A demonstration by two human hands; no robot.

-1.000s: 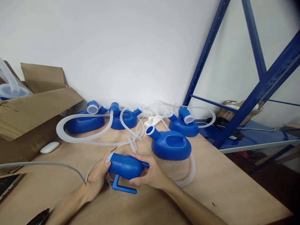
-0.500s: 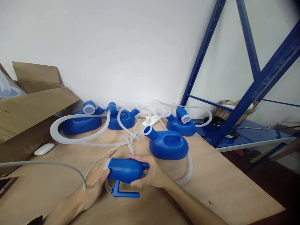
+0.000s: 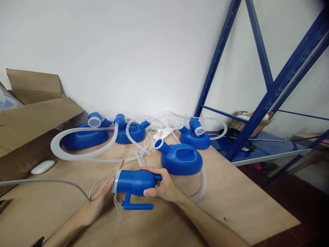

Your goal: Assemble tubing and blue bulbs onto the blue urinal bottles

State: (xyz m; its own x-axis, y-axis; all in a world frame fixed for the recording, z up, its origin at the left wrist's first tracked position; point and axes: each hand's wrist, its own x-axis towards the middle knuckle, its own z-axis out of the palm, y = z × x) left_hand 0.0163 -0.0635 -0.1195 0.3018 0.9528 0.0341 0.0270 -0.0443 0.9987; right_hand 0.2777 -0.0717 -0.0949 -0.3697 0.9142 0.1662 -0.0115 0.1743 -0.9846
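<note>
A blue plastic funnel piece [image 3: 135,182] with a clear rim at its left end and a blue handle [image 3: 136,205] below is held just above the wooden table [image 3: 239,202]. My right hand [image 3: 160,187] grips its narrow right end. Against the clear-rimmed wide end rests my left hand [image 3: 104,192], fingers spread. A thin clear strip hangs down from that rim. Right behind lies a blue bottle [image 3: 181,158] with an angled spout and a clear hose [image 3: 202,185] curling around it.
Three more blue bottles [image 3: 86,137] [image 3: 130,132] [image 3: 195,137] with clear hoses line the wall. A cardboard box [image 3: 31,120] stands at left, with a white mouse [image 3: 42,167] and a grey cable [image 3: 46,181] near it. Blue shelving [image 3: 257,116] stands at right.
The funnel piece has lifted slightly off the table, and the clear strip now dangles from its rim. My view has shifted to the right.
</note>
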